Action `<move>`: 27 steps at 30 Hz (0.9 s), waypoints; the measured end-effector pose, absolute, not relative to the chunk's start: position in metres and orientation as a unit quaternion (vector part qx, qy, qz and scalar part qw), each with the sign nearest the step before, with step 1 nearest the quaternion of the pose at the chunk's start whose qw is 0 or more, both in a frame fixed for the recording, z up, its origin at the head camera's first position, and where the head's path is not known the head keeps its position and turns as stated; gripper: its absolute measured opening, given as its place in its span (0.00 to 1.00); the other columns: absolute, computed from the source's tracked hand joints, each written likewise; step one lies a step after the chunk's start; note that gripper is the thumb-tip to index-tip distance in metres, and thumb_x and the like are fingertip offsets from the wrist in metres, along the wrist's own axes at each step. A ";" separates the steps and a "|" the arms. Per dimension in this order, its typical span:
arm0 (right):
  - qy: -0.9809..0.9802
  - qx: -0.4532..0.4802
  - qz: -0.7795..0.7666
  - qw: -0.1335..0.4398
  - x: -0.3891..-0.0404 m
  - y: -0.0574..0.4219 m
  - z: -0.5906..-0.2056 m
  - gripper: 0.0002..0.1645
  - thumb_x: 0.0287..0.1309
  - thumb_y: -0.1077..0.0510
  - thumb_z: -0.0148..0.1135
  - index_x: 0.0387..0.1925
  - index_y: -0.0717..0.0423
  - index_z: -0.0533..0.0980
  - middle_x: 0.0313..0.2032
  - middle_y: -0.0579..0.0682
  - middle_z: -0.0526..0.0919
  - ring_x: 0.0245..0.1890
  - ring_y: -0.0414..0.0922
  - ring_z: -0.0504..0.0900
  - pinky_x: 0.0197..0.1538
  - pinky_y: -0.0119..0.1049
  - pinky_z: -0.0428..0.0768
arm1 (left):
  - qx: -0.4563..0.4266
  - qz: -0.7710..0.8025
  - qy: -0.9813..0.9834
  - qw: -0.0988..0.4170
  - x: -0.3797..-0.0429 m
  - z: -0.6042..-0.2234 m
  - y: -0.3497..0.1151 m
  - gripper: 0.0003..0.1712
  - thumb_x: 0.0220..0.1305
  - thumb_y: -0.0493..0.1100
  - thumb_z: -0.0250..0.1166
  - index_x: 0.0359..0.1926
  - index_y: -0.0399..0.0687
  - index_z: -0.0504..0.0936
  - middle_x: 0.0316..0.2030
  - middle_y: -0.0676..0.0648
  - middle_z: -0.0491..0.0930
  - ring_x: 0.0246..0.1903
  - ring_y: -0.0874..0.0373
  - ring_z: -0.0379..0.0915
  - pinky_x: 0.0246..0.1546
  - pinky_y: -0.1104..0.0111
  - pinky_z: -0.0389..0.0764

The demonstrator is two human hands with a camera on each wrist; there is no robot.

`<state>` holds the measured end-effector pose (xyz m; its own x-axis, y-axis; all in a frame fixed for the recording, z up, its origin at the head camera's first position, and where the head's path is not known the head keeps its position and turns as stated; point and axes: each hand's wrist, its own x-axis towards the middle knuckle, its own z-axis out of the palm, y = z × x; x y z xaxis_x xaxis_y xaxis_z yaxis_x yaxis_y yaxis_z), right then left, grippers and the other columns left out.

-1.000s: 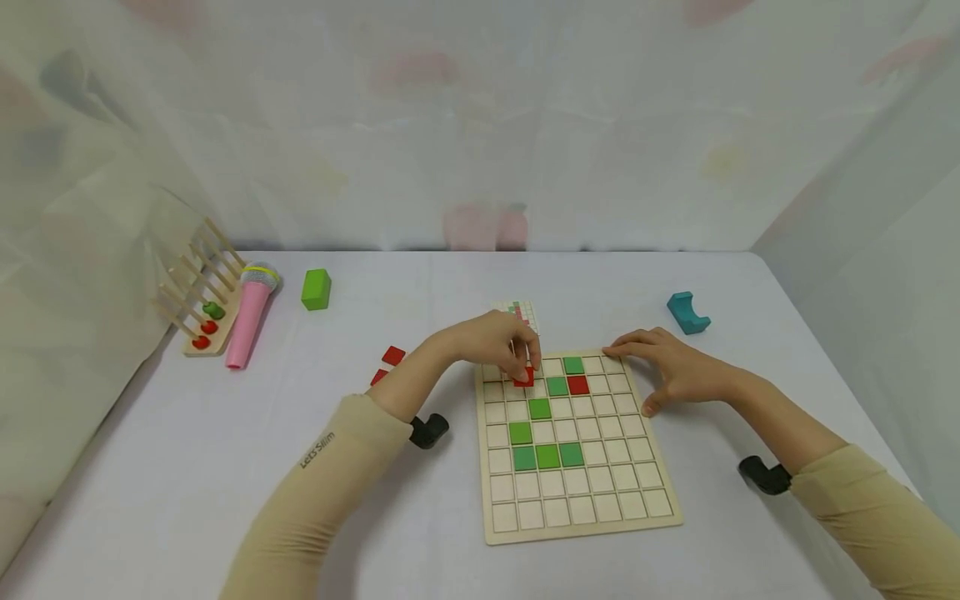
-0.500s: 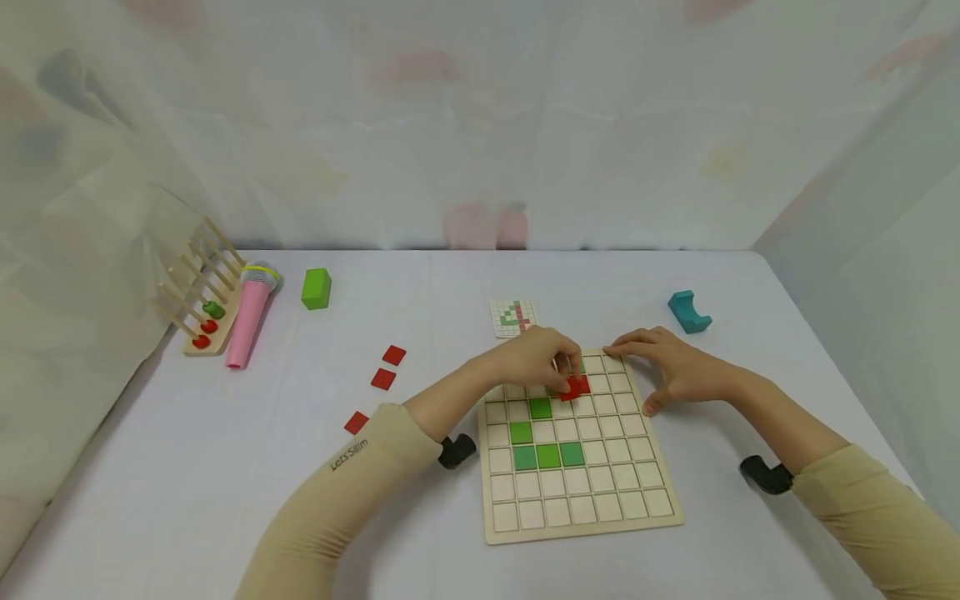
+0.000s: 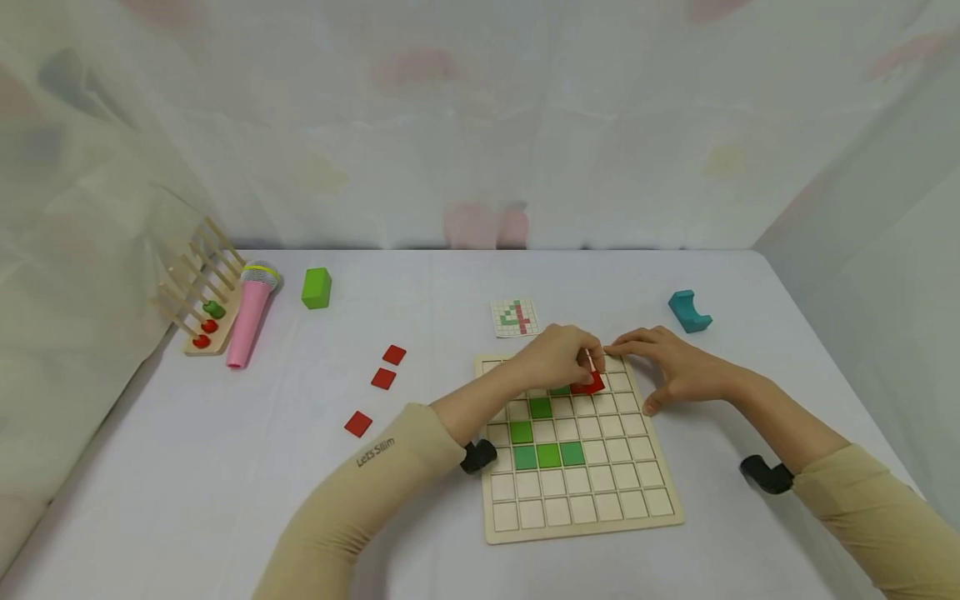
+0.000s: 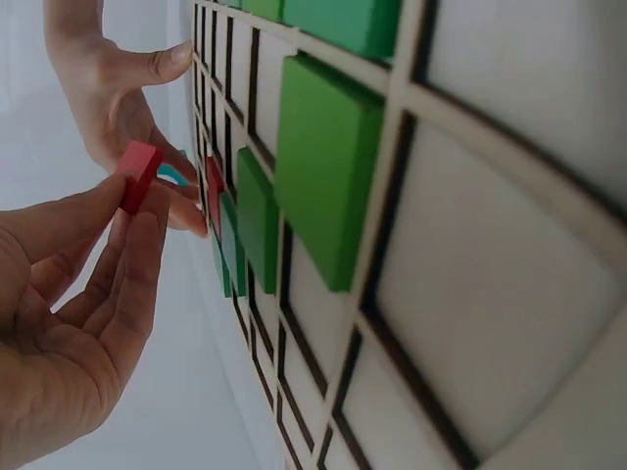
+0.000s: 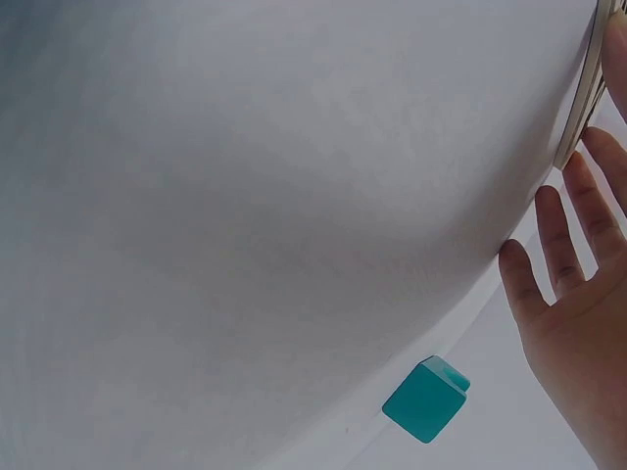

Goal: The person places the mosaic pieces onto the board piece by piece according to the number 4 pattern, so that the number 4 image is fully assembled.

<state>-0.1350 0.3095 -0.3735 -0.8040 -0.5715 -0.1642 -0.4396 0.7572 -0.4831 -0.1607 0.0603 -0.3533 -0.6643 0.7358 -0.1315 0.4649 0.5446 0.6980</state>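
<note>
Between thumb and fingertips, my left hand (image 3: 557, 357) pinches a red square tile (image 4: 139, 176). In the left wrist view the tile is tilted and held off the wooden grid board (image 3: 581, 507), over its upper right part. Several green tiles (image 3: 540, 407) lie in the board's squares, and another red tile (image 4: 213, 191) sits among them, mostly covered in the head view. My right hand (image 3: 678, 367) rests at the board's upper right corner, fingers spread, with fingertips and thumb along the edge. Just behind the board lies a small pattern card (image 3: 514, 318) with a green and red design.
Three loose red tiles (image 3: 384, 378) lie left of the board. Farther left are a pink toy microphone (image 3: 249, 321), a wooden peg rack (image 3: 198, 329) with beads, and a green block (image 3: 317, 288). A teal curved block (image 3: 687, 312) stands beyond my right hand.
My left hand has carried the red tile rightward across the top of the board, uncovering the pattern card and the loose red tiles. My right hand has stayed at the corner.
</note>
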 end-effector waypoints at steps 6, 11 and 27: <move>0.926 -0.270 -0.214 0.155 -0.134 0.309 -0.373 0.55 0.33 0.44 0.81 0.67 0.48 0.70 0.66 0.53 0.70 0.64 0.55 0.64 0.62 0.61 0.67 | 0.343 0.306 0.861 0.219 -0.157 -0.358 0.061 0.06 0.59 0.35 0.69 0.36 0.50 0.86 0.34 0.51 0.87 0.30 0.65 0.78 0.32 0.78 0.74; 0.926 -0.273 -0.214 0.150 -0.134 0.310 -0.374 0.56 0.33 0.43 0.82 0.68 0.47 0.69 0.66 0.53 0.70 0.64 0.55 0.64 0.61 0.60 0.68 | 0.350 0.292 0.862 0.222 -0.156 -0.361 0.060 0.05 0.59 0.35 0.70 0.35 0.50 0.86 0.31 0.51 0.86 0.28 0.65 0.75 0.29 0.78 0.72; 0.926 -0.267 -0.216 0.155 -0.135 0.309 -0.376 0.57 0.31 0.47 0.82 0.69 0.48 0.68 0.66 0.53 0.69 0.65 0.52 0.63 0.63 0.58 0.67 | 0.392 0.216 0.869 0.210 -0.150 -0.364 0.062 0.02 0.61 0.37 0.68 0.35 0.49 0.85 0.32 0.52 0.85 0.30 0.64 0.75 0.31 0.78 0.73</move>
